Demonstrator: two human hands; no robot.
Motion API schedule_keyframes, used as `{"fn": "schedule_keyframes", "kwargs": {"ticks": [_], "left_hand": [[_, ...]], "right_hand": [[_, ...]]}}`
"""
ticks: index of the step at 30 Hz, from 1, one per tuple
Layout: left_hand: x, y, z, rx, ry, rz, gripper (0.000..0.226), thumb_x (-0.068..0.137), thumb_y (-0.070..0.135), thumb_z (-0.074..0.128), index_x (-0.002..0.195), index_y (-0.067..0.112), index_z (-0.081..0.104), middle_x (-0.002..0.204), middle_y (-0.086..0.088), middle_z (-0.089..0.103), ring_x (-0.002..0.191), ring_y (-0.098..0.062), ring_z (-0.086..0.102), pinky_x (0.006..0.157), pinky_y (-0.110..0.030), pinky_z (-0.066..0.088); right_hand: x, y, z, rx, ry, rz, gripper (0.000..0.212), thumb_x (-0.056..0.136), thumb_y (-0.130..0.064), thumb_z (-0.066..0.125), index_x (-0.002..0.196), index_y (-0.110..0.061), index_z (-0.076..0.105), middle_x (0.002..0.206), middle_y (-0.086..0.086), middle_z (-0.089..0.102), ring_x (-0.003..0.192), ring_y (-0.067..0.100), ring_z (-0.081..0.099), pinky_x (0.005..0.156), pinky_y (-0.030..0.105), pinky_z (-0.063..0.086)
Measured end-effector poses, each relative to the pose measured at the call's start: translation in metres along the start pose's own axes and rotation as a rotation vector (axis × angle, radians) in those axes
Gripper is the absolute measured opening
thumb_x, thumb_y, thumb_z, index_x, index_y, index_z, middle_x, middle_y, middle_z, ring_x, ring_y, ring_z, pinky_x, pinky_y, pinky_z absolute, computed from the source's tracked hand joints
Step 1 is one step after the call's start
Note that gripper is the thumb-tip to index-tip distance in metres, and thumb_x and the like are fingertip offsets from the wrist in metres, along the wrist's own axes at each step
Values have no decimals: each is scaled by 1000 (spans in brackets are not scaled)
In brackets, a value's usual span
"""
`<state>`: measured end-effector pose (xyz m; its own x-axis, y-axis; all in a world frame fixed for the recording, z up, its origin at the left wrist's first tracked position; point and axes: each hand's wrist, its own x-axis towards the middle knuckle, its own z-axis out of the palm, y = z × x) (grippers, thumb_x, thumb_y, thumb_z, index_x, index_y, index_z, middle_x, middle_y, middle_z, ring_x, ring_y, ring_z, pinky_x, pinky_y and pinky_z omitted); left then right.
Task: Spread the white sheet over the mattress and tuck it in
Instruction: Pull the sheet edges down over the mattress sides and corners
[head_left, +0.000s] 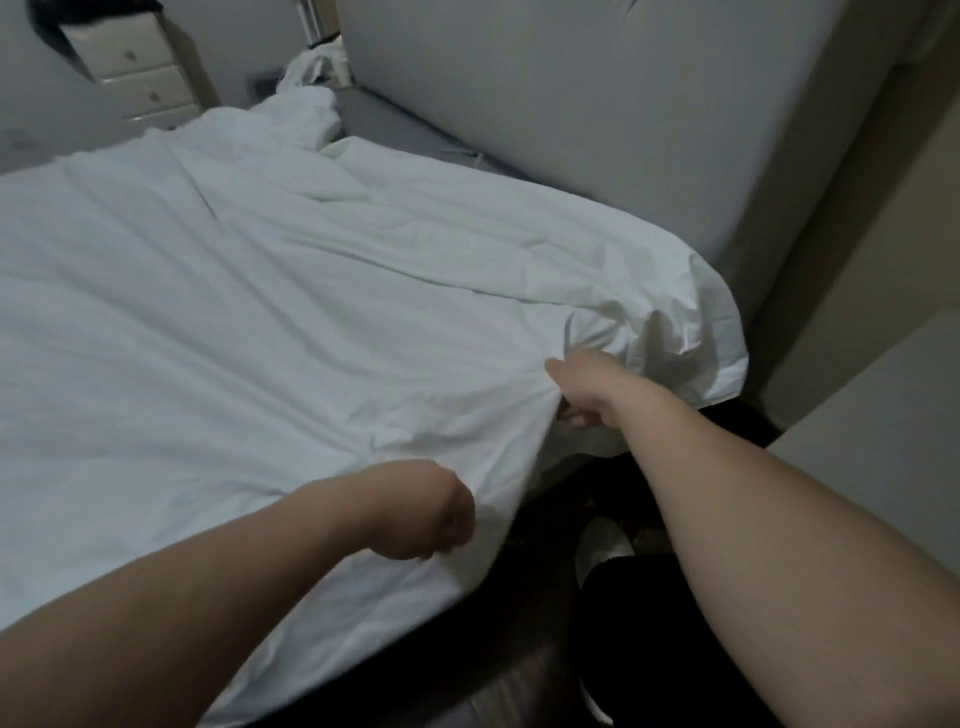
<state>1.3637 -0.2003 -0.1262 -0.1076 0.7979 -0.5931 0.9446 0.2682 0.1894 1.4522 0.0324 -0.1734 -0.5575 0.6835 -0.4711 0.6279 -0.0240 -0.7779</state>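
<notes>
- At the near edge of the bed, in the head view, the white sheet (270, 312) lies rumpled over the mattress (410, 137), untucked.
- The left hand (421, 514) bunches its edge in curled fingers; the right hand (584, 387) grips a fold near the corner.
- Soft, light cloth: probably best held at hem and corner.
- Closed drawers (137, 73) stand beyond; contents unseen.

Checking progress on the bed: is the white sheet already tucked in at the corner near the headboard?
No, the white cotton sheet hangs loose and bunched over that corner, beside the right hand gripping it.
</notes>
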Motion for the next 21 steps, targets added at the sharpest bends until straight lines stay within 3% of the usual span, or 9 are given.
{"fn": "schedule_keyframes", "kwargs": {"ticks": [4,7,9,11,12,13,15,18,21], "left_hand": [[20,20,-25,71,315,27,27,101,39,54,123,32,67,112,7,74,106,-19,66,85,-28,48],[39,33,-51,93,492,40,30,100,38,52,125,32,65,113,3,73,107,-22,66,82,-31,49],[55,36,-64,53,567,40,36,98,36,54,133,29,59,120,1,69,111,-24,63,88,-35,52],[73,41,-73,56,605,35,49,98,40,57,143,25,50,134,-1,59,122,-25,55,97,-40,50],[81,44,-76,71,616,19,54,97,43,58,147,24,46,140,-1,54,127,-26,51,101,-41,49],[90,47,-81,79,620,6,58,97,46,58,149,23,44,145,-2,50,131,-27,47,104,-43,48],[107,52,-86,93,614,-18,62,97,53,56,149,24,44,152,-1,44,135,-27,43,107,-46,46],[132,59,-89,147,553,-59,62,95,64,52,142,24,48,144,-2,48,124,-29,51,99,-46,51],[153,65,-87,317,544,-112,54,94,66,50,120,19,50,118,-4,52,97,-28,54,82,-41,52]], "right_hand": [[-11,15,-43,-202,-194,69,25,106,-39,50,96,-18,59,74,0,62,60,13,60,61,27,45],[-33,10,-66,-185,-485,30,23,104,-37,58,90,-20,58,74,-2,66,74,15,68,68,31,51],[-39,5,-79,-5,-529,-37,25,103,-39,59,90,-19,64,80,0,70,83,17,70,75,31,53],[-26,4,-90,322,-253,-83,29,102,-41,61,91,-16,69,82,4,70,74,17,68,69,30,53],[-11,6,-95,430,10,-82,28,101,-38,59,93,-13,70,85,8,69,70,19,64,65,32,51],[5,8,-103,421,287,-72,28,101,-35,56,98,-11,70,93,12,69,73,23,62,67,35,51],[28,16,-110,150,684,6,35,97,-34,49,121,-13,66,126,16,64,105,34,62,90,41,50],[50,31,-106,163,582,163,63,99,-48,48,148,-9,42,151,19,44,135,41,46,108,46,40],[71,47,-94,315,315,187,73,97,-60,37,139,-3,53,138,20,59,123,41,59,106,52,50]]}}
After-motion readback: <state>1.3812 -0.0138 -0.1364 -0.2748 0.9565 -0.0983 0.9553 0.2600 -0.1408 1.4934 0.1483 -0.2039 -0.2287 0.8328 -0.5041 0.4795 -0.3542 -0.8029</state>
